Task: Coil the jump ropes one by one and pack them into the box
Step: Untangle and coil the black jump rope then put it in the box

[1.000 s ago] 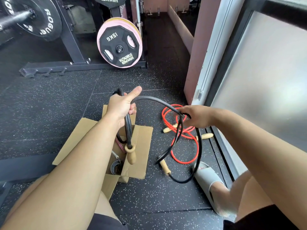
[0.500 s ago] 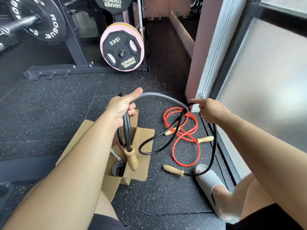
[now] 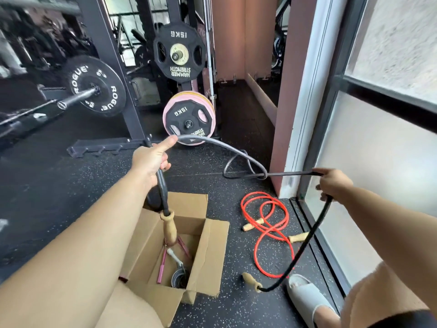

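My left hand (image 3: 151, 157) grips loops of a black jump rope (image 3: 227, 147) above the open cardboard box (image 3: 205, 247). One wooden handle (image 3: 169, 229) hangs from that hand over the box. My right hand (image 3: 333, 183) holds the same rope out to the right, pulled taut, with a loose knot-like loop in mid-span. The rope's other wooden handle (image 3: 252, 281) dangles near the floor. A red jump rope (image 3: 267, 223) with wooden handles lies loosely coiled on the floor, right of the box. Inside the box lie a pink-handled rope (image 3: 163, 263) and a coiled grey one.
A pink and black 15 kg plate (image 3: 189, 119) leans on a rack behind the box. A barbell with a black plate (image 3: 94, 86) juts in from the left. A window wall (image 3: 378, 138) runs along the right. My foot in a white slipper (image 3: 307, 297) rests near the red rope.
My right hand has swung out to the right and drawn the black rope taut. The view has tilted up. The free handle has lifted off the floor.
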### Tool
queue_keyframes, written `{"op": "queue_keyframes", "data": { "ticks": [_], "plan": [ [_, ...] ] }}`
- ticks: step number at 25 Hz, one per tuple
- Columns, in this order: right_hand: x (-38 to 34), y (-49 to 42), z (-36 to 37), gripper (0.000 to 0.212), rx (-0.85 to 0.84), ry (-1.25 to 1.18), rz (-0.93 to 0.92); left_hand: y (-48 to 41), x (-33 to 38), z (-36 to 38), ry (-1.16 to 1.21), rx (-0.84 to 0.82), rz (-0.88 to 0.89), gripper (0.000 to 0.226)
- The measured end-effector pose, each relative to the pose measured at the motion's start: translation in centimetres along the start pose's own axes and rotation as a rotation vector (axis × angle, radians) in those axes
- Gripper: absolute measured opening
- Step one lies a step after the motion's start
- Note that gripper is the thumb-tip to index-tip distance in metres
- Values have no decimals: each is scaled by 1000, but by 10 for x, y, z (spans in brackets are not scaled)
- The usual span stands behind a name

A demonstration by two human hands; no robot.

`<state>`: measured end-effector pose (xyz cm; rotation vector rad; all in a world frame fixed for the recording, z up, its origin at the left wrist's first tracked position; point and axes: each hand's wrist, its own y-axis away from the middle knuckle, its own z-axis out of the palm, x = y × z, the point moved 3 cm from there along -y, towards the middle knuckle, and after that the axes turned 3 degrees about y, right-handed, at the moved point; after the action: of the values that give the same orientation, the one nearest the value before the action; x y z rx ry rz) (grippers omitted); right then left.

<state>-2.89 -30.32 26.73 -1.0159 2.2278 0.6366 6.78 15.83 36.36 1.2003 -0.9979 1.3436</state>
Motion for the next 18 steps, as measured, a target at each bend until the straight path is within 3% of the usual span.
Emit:
{"op": "queue_keyframes", "data": {
  "ticks": [11, 14, 18],
  "plan": [
    [72, 15, -45, 54, 21, -197, 223, -5, 193, -16, -231, 230, 377, 74],
    [72, 20, -34, 57, 6, -201, 208, 10, 217, -1, -340, 241, 444, 63],
    [66, 21, -22, 58, -15, -192, 195, 18, 213, 1, -386, 261, 439, 72]
  ]
}}
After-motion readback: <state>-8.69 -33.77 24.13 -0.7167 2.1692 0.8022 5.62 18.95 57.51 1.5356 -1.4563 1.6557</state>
